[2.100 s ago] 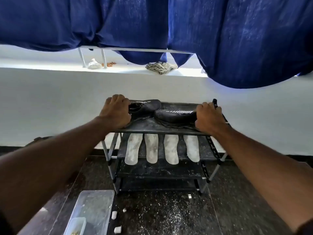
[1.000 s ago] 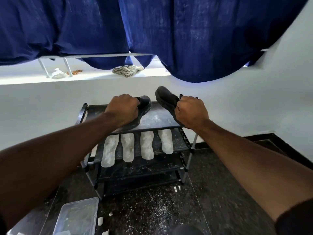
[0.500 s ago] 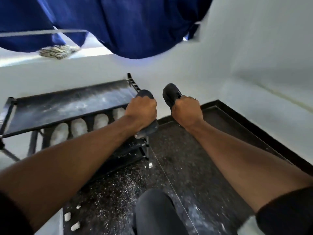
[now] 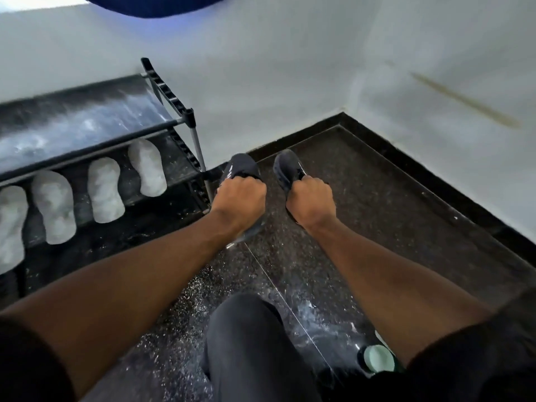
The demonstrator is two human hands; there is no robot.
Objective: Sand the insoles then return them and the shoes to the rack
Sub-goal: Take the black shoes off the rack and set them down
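left hand (image 4: 242, 198) clamped on dark fabric shoe (image 4: 242, 166) | right hand (image 4: 311, 200) clamped on matching dark shoe (image 4: 285, 169) | four white foam insoles (image 4: 106, 190) on black metal rack (image 4: 171, 97) | no readable writing

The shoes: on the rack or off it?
Off. Each hand grips one shoe over the floor, beside the rack.

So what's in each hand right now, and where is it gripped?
The left hand grips one dark shoe, the right hand the other shoe. Each is held at the rear, toe pointing away; the exact finger placement is hidden.
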